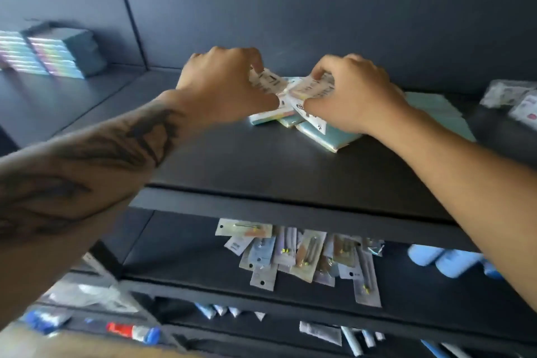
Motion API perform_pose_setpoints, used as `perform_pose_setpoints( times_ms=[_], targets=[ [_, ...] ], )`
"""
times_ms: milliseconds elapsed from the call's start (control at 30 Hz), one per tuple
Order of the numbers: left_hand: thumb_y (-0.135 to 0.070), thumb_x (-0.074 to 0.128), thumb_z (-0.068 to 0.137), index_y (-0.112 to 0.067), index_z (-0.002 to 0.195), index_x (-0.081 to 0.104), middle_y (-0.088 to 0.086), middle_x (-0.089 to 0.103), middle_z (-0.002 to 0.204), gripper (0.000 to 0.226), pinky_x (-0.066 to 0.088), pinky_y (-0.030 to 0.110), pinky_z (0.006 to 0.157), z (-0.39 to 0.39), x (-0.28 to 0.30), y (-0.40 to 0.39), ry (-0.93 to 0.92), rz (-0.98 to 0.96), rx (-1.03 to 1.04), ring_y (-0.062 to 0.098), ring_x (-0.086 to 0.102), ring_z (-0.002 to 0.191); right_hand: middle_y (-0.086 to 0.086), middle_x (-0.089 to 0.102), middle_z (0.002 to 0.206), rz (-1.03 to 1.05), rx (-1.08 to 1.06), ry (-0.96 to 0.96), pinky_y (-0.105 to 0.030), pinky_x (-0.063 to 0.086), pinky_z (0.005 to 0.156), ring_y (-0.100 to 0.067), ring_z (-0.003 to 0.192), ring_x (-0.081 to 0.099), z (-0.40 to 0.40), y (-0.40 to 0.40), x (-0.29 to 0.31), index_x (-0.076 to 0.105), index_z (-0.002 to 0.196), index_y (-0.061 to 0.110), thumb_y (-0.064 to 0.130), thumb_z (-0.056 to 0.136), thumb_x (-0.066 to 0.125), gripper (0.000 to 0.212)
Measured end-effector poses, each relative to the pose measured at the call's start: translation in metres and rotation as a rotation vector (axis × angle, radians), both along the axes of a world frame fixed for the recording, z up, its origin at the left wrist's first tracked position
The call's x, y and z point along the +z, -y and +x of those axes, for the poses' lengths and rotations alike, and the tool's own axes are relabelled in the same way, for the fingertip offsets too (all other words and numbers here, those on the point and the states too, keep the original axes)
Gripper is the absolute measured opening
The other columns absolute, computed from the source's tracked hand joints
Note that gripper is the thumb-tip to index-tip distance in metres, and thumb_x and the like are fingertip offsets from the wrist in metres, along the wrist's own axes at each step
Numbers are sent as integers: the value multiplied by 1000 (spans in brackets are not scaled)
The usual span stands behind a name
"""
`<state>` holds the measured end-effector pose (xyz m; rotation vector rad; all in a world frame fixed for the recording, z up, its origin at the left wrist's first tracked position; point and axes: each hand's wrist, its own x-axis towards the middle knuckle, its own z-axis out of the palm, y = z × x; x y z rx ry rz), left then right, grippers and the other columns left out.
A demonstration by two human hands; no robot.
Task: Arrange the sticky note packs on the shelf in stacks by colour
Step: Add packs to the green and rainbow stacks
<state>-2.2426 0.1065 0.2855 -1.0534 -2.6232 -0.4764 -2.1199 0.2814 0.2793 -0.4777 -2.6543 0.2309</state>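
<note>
A loose pile of sticky note packs (316,129) in clear wrappers lies on the dark top shelf (261,166), mostly teal with some pastel ones. My left hand (223,87) grips a pack with a white label at the pile's left side. My right hand (351,96) pinches another labelled pack at the pile's right side. The two hands almost meet over the pile. More flat teal packs (436,110) lie just behind my right wrist.
Stacks of iridescent-edged pads (55,52) stand at the far left of the shelf. Wrapped items (511,99) lie at the right edge. The shelf below holds several carded blister packs (302,259) and blue rolls (447,259). Lower shelves hold pens and markers.
</note>
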Motion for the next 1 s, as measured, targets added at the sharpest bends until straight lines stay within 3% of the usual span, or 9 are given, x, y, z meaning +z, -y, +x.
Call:
perform_pose_setpoints(
  times_ms=[167,300,433,500,633,800,900,1000],
  targets=[
    [-71,62,69,-42,122,61,1,70,114,61,48,37,79,36,-10,121,10,-18,266,32,62,98,1,50,103,-25,336,-24,-40,46,94,-34,107,58,-28,81,4,64,116,33,64,66,67,59],
    [-76,55,63,-46,120,60,-5,71,109,64,56,42,85,68,-15,229,-13,-7,483,28,65,96,3,53,105,-62,611,-23,-39,48,89,-26,98,55,-46,173,6,64,118,32,72,61,55,70],
    [-79,61,63,-42,115,61,-3,74,103,64,58,43,81,85,-25,326,-13,60,621,26,68,91,3,56,115,-91,820,-29,-34,45,81,-20,100,55,-66,260,-2,64,117,32,64,75,71,53],
    [-81,60,60,-40,113,64,-2,74,98,67,60,41,76,88,-30,370,-4,106,675,23,70,84,0,59,120,-95,886,-14,-33,45,83,-21,105,56,-78,306,-6,63,117,34,63,74,70,53],
    [-83,52,56,-34,114,67,0,76,98,78,62,42,72,77,-38,462,2,160,721,21,73,77,1,58,116,-60,939,42,-36,48,86,-22,103,56,-105,400,-13,61,119,37,73,61,53,69],
    [-78,55,62,-33,119,66,0,76,97,73,61,42,74,33,-53,584,-19,127,793,23,71,78,-3,57,125,-67,946,105,-37,45,93,-24,112,56,-164,510,-23,62,122,34,52,81,72,47],
    [-77,57,63,-31,122,66,3,76,104,75,59,40,75,-5,-60,643,22,145,817,23,69,83,-3,56,128,-101,913,112,-39,48,97,-24,114,55,-203,563,-28,61,123,34,49,81,73,46],
    [-65,70,80,-30,130,63,5,74,117,61,54,34,68,-54,-65,683,76,132,823,23,68,85,-2,56,129,-127,860,127,-42,48,100,-26,118,55,-238,595,-29,61,122,34,49,81,74,46]
  ],
)
